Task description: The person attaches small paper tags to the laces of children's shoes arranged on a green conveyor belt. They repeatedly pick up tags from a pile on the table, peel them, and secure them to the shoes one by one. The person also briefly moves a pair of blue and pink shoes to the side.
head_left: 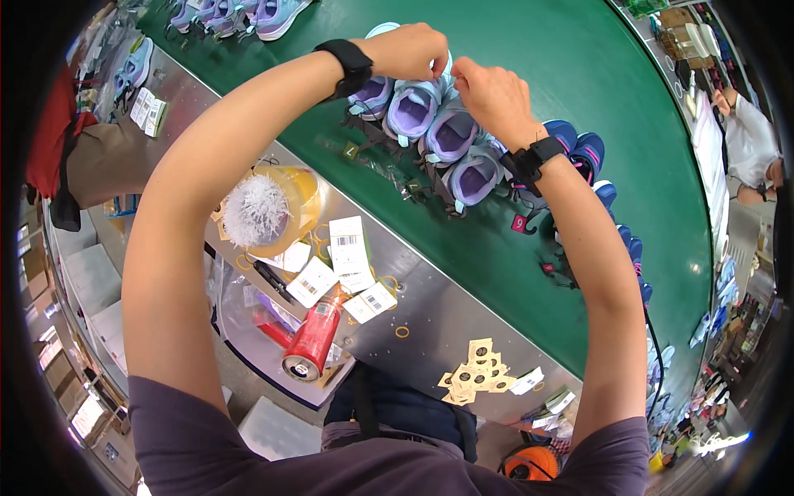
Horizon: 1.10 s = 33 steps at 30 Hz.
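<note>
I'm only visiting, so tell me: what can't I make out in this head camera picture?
All in the head view:
- Whether the left hand or right hand pinches anything: their curled fingers hide it.
- Parts of the pale lilac shoes: the hands cover them.
- The whole of the top-left shoes: cut off by the upper edge.
- Fine print on the white labels: too small.
- All of the orange object: the dark shirt partly hides it.

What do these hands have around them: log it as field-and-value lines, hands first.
Left hand: curled, above the pale shoes; contact unclear
Right hand: bent, close beside the left, over the same group; contact unclear
Wrists: black band on the left, dark watch-like band on the right
Shoe surface: green top
Right of group: navy shoes
Near side: metal ledge, red can, white labels, cream tags
</note>
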Motion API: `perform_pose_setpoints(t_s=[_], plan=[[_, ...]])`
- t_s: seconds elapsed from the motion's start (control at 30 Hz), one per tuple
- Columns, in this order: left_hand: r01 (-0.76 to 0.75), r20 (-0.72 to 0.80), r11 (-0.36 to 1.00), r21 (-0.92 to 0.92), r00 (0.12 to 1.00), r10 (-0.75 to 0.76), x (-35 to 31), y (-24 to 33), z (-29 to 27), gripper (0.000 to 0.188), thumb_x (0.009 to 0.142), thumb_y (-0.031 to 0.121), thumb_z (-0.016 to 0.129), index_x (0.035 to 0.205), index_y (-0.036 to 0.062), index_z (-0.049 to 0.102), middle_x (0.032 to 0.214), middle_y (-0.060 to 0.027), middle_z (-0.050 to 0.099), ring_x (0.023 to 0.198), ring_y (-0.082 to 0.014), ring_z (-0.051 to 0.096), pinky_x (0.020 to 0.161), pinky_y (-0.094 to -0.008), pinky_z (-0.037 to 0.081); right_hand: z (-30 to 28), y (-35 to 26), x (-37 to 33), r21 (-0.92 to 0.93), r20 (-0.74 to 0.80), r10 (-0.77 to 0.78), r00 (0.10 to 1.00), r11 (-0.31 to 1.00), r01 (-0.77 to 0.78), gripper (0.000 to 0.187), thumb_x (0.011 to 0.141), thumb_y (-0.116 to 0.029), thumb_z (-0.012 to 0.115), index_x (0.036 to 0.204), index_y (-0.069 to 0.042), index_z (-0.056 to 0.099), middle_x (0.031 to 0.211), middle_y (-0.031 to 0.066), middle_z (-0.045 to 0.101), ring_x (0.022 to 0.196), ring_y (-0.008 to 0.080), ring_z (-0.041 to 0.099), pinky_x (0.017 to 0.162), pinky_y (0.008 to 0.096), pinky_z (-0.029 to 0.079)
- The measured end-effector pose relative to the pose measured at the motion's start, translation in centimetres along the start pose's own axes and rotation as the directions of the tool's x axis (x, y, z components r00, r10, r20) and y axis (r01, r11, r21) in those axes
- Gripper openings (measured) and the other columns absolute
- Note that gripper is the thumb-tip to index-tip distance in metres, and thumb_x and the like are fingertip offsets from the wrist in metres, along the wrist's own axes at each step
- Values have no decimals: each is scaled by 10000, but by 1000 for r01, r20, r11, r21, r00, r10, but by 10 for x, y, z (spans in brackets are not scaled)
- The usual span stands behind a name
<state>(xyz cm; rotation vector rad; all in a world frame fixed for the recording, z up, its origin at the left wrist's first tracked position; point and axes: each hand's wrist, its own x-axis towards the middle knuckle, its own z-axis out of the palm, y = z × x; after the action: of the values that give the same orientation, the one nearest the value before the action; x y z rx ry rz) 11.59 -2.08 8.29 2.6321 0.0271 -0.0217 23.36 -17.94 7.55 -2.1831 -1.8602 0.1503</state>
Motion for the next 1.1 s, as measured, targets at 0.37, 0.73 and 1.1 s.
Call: perform_pose_setpoints(t_s=[0.37, 0.73, 1.1], plan=[[310, -77, 918, -247, 938, -338, -19, 4, 0, 150, 700, 159, 671, 801, 50, 693, 712, -97, 643, 654, -222, 613, 626, -346, 481, 7, -18, 15, 151, -112, 28, 993, 988, -11, 172, 828, -172, 553, 910, -72, 667, 861, 169, 638, 737, 370, 616, 634, 443, 492], [269, 103, 236, -934, 834, -543, -42, 0, -19, 240, 850, 89, 597, 1016, -85, 608, 920, -108, 630, 830, -152, 627, 797, -259, 523, -11, -15, 22, 945, 292, 156, 944, -201, -259, 271, 933, -103, 521, 1118, 92, 553, 1056, 176, 618, 974, 196, 621, 862, 289, 519], [230, 33, 327, -916, 859, -511, -40, 5, -12, 255, 866, 126, 629, 1080, -10, 604, 902, -62, 645, 769, -112, 618, 715, -226, 511, 1, -15, 37, 965, 211, 243, 947, 106, -242, 214, 849, -105, 651, 1024, -2, 584, 967, 88, 652, 884, 158, 638, 798, 290, 524]])
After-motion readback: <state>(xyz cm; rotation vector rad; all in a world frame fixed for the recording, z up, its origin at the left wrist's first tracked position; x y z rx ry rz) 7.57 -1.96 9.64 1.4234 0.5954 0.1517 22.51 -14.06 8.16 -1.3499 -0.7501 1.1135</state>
